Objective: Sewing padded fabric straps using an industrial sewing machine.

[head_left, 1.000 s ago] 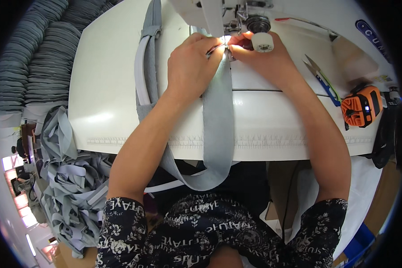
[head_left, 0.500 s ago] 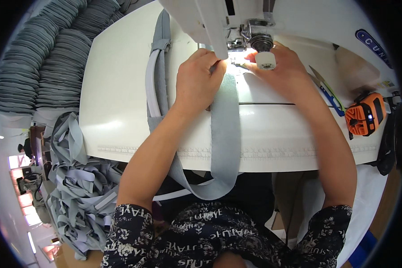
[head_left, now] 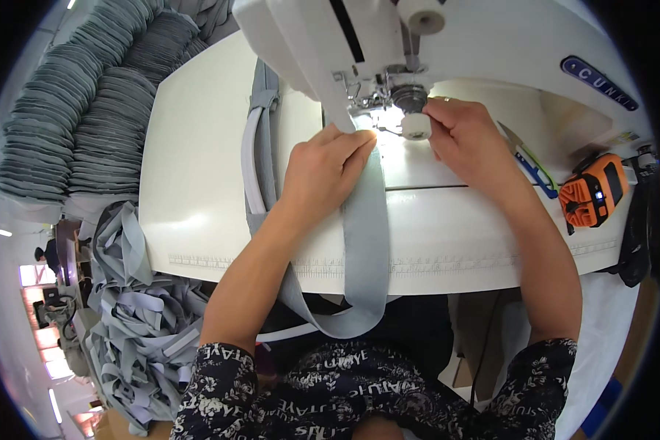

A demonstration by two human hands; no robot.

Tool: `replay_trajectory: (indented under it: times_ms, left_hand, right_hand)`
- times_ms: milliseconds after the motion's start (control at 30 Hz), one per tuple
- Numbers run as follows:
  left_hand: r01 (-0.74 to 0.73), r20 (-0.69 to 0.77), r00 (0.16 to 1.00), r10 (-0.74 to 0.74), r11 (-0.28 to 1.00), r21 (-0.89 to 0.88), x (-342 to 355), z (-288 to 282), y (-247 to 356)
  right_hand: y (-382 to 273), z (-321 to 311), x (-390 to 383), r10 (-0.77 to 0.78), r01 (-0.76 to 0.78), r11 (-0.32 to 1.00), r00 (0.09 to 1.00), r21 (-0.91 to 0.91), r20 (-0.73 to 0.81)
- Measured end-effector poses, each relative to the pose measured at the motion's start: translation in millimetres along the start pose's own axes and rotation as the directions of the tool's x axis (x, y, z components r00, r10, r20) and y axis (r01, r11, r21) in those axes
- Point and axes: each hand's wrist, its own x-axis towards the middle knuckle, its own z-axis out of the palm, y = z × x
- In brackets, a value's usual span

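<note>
A sewing machine head (head_left: 315, 59) hangs over the white table, its needle area brightly lit. Under it runs a grey fabric strip (head_left: 367, 242), which loops down over the table's front edge. My left hand (head_left: 323, 169) lies on the strip's far end, fingers pinched together at the presser foot. My right hand (head_left: 469, 143) is at the right of the needle area, fingers curled beside a dark round machine part (head_left: 409, 97) and a white roller (head_left: 416, 127). Its fingertips are partly hidden, and whatever they hold cannot be made out.
At the table's right lie blue-handled snips (head_left: 535, 174) and an orange-black device (head_left: 594, 192). Left of my left hand is a folded grey strip with a white band (head_left: 252, 158). Tall stacks of grey fabric pieces (head_left: 48, 125) and a tangled heap of strips (head_left: 143, 330) stand beyond the left edge.
My right hand has drawn back from the needle to the right side of the round part. My left hand stays on the strip. The whole view has shifted slightly.
</note>
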Motion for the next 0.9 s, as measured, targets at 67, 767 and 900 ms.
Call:
replay_trajectory:
  times_ms: [67,767,900]
  left_hand:
    - [0.008,0.021,1.000,-0.007,1.000,-0.023,-1,-3,1]
    - [-0.079,0.079,0.993,0.090,0.988,-0.131,-4,-4,3]
    - [-0.035,0.068,0.997,0.048,0.982,-0.185,-3,-5,9]
  right_hand:
    - [-2,-1,0,0.073,-0.076,0.989,0.997,0.123,0.032]
    - [-12,6,-7,-0.008,0.026,0.996,0.977,-0.083,0.212]
    - [-3,16,-9,-0.113,0.126,0.989,0.980,-0.075,0.166]
